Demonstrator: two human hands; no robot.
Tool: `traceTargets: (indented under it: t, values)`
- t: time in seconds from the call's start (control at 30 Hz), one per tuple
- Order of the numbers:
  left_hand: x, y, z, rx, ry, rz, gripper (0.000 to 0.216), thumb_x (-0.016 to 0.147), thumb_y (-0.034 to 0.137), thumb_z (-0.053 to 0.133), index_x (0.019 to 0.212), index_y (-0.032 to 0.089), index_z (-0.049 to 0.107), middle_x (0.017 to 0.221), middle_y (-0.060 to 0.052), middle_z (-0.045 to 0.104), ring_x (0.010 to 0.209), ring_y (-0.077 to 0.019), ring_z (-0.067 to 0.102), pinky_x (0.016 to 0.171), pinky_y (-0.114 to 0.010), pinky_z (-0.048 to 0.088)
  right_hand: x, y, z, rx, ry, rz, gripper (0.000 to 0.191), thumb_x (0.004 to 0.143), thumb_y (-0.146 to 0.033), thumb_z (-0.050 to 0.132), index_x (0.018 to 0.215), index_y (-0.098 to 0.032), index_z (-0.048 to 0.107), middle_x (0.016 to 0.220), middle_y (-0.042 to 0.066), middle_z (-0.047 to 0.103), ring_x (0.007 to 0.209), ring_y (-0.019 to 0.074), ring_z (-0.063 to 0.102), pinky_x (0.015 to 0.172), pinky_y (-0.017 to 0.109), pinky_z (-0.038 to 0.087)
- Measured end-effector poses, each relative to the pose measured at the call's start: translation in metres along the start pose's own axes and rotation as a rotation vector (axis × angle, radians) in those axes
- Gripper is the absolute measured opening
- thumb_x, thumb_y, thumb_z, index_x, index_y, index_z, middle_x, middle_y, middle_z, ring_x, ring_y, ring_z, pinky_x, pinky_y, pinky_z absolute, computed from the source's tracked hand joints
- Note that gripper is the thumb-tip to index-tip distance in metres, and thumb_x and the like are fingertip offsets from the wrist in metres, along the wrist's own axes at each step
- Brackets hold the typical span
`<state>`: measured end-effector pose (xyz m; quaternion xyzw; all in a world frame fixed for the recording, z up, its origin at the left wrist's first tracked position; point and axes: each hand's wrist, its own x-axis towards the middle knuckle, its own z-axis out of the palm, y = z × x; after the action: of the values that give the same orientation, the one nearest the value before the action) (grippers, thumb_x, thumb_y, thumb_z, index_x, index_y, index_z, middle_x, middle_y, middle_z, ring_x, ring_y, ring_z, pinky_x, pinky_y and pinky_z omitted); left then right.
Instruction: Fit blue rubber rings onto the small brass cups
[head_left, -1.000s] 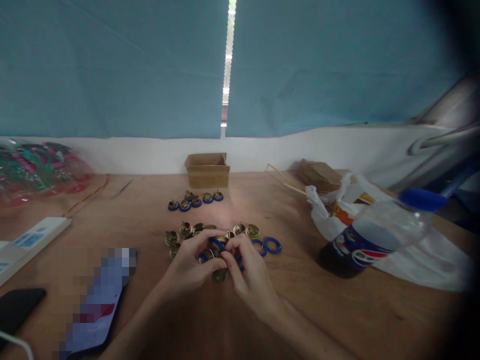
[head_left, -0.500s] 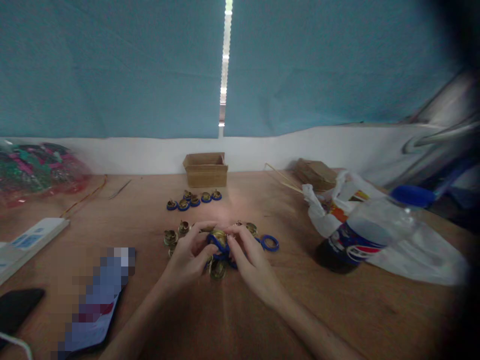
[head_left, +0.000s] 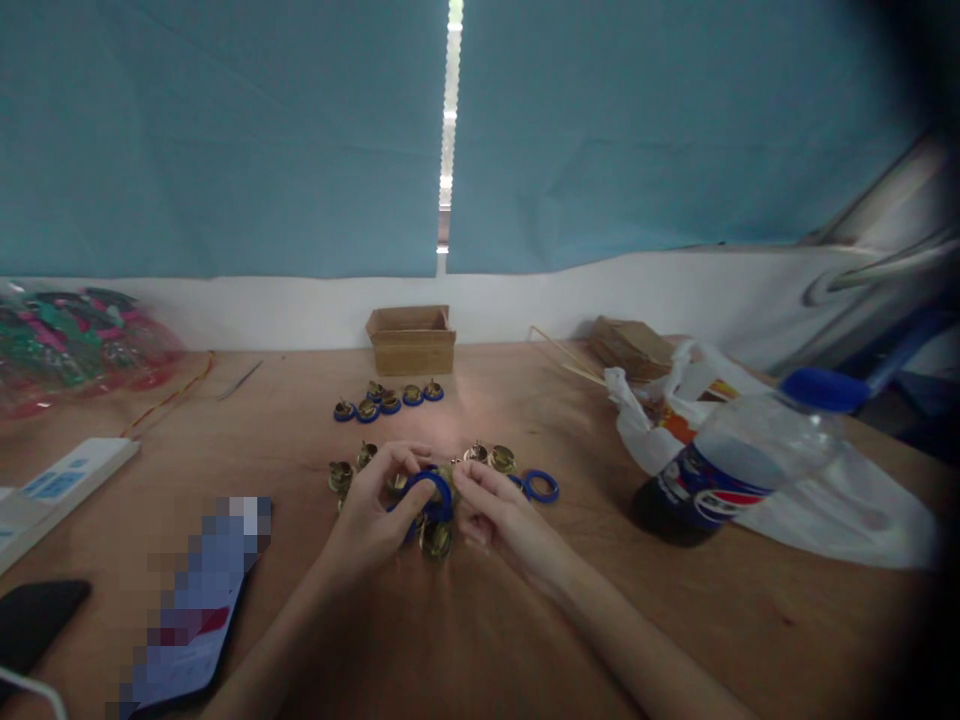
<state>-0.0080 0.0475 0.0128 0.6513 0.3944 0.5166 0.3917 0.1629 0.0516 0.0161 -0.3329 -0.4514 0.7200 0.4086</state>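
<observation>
Here we are over the brown wooden table (head_left: 630,620), and all eyes go to the round blue plastic-looking ring (head_left: 444,500), held up between the two hands, right at the left one's fingertips. We see the left hand (head_left: 379,510) gripping it, thumb pressed across the near face and fingers curled behind the far side. Just to its right comes the right hand (head_left: 506,510), thumb and index finger drawn together near the ring's upper right edge (whether anything is pinched there, we cannot tell), its other fingers folded under. Directly below the ring, between the hands, we spot a brass-coloured round metal piece (head_left: 436,540). More of the kind flank the action: a brass-coloured metal cluster (head_left: 340,474) just left of the left hand, and a brass-coloured metal pair (head_left: 502,459) just beyond the right. Beside the right hand, on its outer side, we have a loose blue ring (head_left: 541,487) flat on the wood, with another partly hidden next to it. Farther off, past both hands, we find a group of brass-coloured pieces seated in blue rings (head_left: 389,401), in front of an open brown cardboard box (head_left: 414,355).
</observation>
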Motion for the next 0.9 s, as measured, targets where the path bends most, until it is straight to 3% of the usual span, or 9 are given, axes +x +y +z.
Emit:
traceTargets:
  t: [0.1, 0.27, 0.4, 0.53, 0.63, 0.73, 0.9]
  values:
    - [0.002, 0.000, -0.001, 0.100, 0.069, 0.005, 0.010, 0.087, 0.026, 0.056, 0.083, 0.019, 0.050, 0.101, -0.006, 0.062, 0.099, -0.0193, 0.061, 0.088, -0.032, 0.047, 0.003, 0.001, -0.003, 0.005, 0.077, -0.036, 0.035, 0.081, -0.050, 0.064, 0.079, -0.020, 0.045, 0.049, -0.010, 0.040, 0.039, 0.0051, 0.033, 0.039, 0.018, 0.023]
    - [0.005, -0.005, -0.002, 0.253, 0.176, -0.105, 0.016, 0.085, 0.033, 0.059, 0.082, 0.019, 0.052, 0.079, -0.001, 0.061, 0.077, -0.0164, 0.061, 0.073, -0.028, 0.048, 0.007, 0.000, -0.011, -0.053, 0.178, -0.126, 0.034, 0.084, -0.049, 0.060, 0.077, -0.021, 0.042, 0.048, -0.009, 0.043, 0.040, 0.0061, 0.036, 0.041, 0.018, 0.028]
    - [0.006, -0.012, -0.003, 0.316, 0.230, -0.101, 0.021, 0.081, 0.030, 0.062, 0.098, 0.019, 0.055, 0.095, -0.004, 0.064, 0.091, -0.0196, 0.062, 0.082, -0.032, 0.048, 0.007, 0.000, -0.010, -0.195, 0.256, -0.225, 0.033, 0.086, -0.048, 0.057, 0.076, -0.022, 0.041, 0.050, -0.009, 0.042, 0.041, 0.0076, 0.036, 0.041, 0.019, 0.029]
    - [0.005, -0.009, -0.003, 0.491, 0.236, 0.035, 0.018, 0.085, 0.025, 0.057, 0.102, 0.019, 0.060, 0.111, -0.009, 0.062, 0.112, -0.0241, 0.055, 0.097, -0.040, 0.042, 0.003, 0.001, -0.004, -0.539, 0.351, -0.440, 0.025, 0.089, -0.037, 0.054, 0.075, -0.022, 0.040, 0.062, -0.006, 0.042, 0.052, 0.0104, 0.041, 0.049, 0.022, 0.034]
    - [0.002, 0.000, 0.000, 0.512, 0.119, 0.087, 0.023, 0.094, 0.024, 0.043, 0.098, 0.021, 0.064, 0.108, -0.007, 0.066, 0.109, -0.0223, 0.057, 0.098, -0.040, 0.041, -0.002, 0.005, -0.002, -0.871, 0.274, -0.536, 0.016, 0.091, -0.026, 0.050, 0.078, -0.022, 0.042, 0.067, -0.004, 0.044, 0.058, 0.0122, 0.043, 0.055, 0.025, 0.035]
    - [-0.003, 0.005, 0.005, 0.498, -0.030, 0.071, 0.032, 0.097, 0.022, 0.033, 0.106, 0.022, 0.064, 0.106, -0.006, 0.068, 0.103, -0.0207, 0.060, 0.096, -0.039, 0.043, -0.005, 0.011, -0.002, -1.104, 0.145, -0.541, 0.009, 0.091, -0.020, 0.048, 0.083, -0.021, 0.044, 0.071, -0.002, 0.051, 0.061, 0.0135, 0.048, 0.056, 0.025, 0.036]
    - [-0.007, 0.005, 0.011, 0.453, -0.046, 0.046, 0.029, 0.095, 0.024, 0.040, 0.115, 0.019, 0.060, 0.114, -0.008, 0.066, 0.109, -0.0214, 0.059, 0.099, -0.038, 0.043, -0.005, 0.013, -0.004, -1.278, 0.083, -0.607, 0.005, 0.092, -0.016, 0.046, 0.091, -0.019, 0.049, 0.088, 0.006, 0.060, 0.078, 0.0188, 0.057, 0.068, 0.030, 0.044]
